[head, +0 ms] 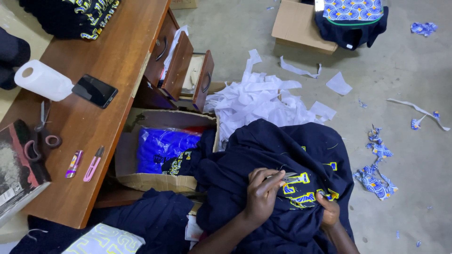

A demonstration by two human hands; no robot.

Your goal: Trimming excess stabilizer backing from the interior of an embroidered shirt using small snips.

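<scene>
Navy garment (263,155) with yellow embroidered lettering, bunched on lap, just right of open cardboard box (126,162). Left hand (261,190) on top of fabric, grip clenched around small metal snips (285,177), blades at the yellow lettering. Right hand (328,211) lower right of the snips, grip pinching a fold of the garment beside the lettering.

Inside the box: shiny blue plastic package (162,148), more navy cloth spilling over its right wall. Behind the box, heap of white backing scraps (261,101) on the floor. Far behind, a second flat cardboard box (299,23) carrying navy cloth with a blue-and-yellow patterned panel. Blue patterned scraps (376,174) on the floor, well right of the garment.

Left of the box, wooden desk (108,61), two drawers pulled out: white paper roll (42,80), black phone (95,90), scissors (40,134), purple lighter (74,163), pink thread clipper (93,163).
</scene>
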